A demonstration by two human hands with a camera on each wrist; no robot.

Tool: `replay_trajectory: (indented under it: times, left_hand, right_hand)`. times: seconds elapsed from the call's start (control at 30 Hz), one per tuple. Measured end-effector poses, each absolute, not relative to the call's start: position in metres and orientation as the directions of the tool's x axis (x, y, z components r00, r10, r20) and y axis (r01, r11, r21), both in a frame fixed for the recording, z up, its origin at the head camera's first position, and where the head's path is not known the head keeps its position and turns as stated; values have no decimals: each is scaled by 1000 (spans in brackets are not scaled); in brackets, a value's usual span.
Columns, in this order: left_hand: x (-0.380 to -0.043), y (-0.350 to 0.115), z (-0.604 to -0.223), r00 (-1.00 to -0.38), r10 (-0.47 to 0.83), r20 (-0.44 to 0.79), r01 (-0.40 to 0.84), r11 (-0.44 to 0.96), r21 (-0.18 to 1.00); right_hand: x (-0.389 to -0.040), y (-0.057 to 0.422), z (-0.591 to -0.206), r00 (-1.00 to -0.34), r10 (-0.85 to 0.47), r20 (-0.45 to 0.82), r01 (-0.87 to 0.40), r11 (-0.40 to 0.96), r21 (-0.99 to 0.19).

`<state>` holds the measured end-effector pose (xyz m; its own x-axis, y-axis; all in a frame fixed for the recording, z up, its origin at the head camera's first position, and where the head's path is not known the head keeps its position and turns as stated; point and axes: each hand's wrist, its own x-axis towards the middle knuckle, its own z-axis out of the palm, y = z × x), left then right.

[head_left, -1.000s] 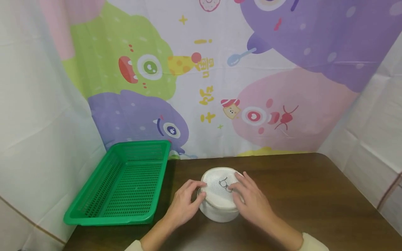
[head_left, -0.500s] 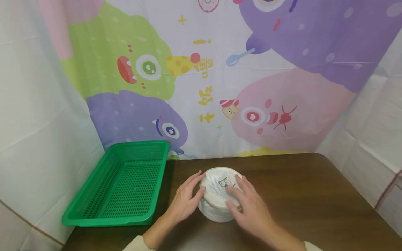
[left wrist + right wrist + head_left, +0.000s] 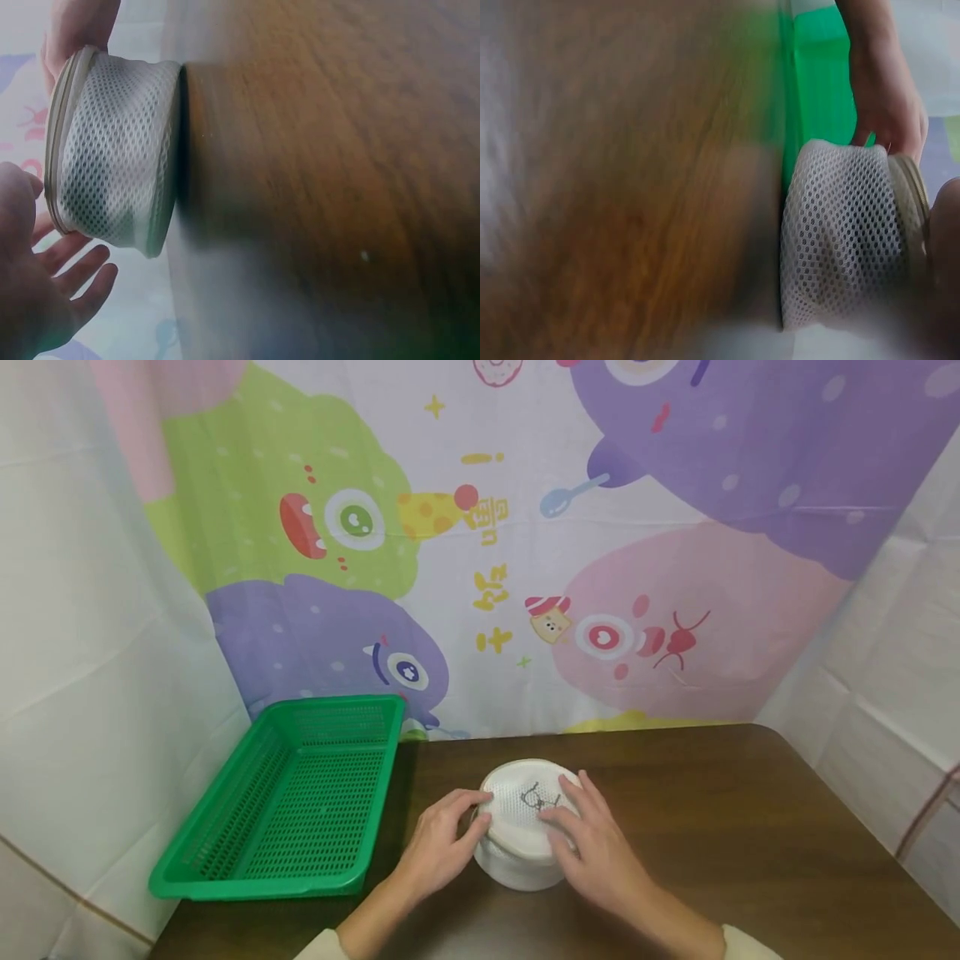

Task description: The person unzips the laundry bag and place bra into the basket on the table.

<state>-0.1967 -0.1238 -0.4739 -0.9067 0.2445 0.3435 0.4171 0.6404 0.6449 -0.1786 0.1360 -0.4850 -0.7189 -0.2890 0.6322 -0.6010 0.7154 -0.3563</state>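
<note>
A round white mesh laundry bag (image 3: pixel 513 818) stands on the table, its flat top marked with a dark line drawing. My left hand (image 3: pixel 442 843) touches its left side, thumb and forefinger tips at the top rim. In the left wrist view the other fingers of that hand spread loosely along the mesh wall (image 3: pixel 112 150). From the right, my right hand (image 3: pixel 603 856) rests spread fingers on the top and rim, thumb near the front edge. A banded seam (image 3: pixel 909 199) circles the upper rim in the right wrist view. The bag keeps its drum shape; its inside is hidden.
A green plastic basket (image 3: pixel 367 827) with slotted walls stands left of the bag on the dark wooden table (image 3: pixel 712 810). Behind the table hangs a cloth (image 3: pixel 517 543) printed with cartoon monsters. White sheets (image 3: pixel 862 693) flank both sides.
My left fingers lifted and spread at the rim half a second ago, then came back down. My right fingers and thumb shifted slightly on the top. The bag stays nearly in place.
</note>
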Motion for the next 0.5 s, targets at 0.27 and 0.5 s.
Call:
replay_trajectory:
  times: [0.27,0.5]
  left_hand:
    - [-189,-127,-474,-903,228,365,417,670,614]
    - [-185,-128,-477,-880,214,424,443,690,572]
  right_hand:
    - [-196,141,-492,-739,-292,607,-601,693,-398]
    - [-198,142,-489,-740,-313,596,-609,687,-396]
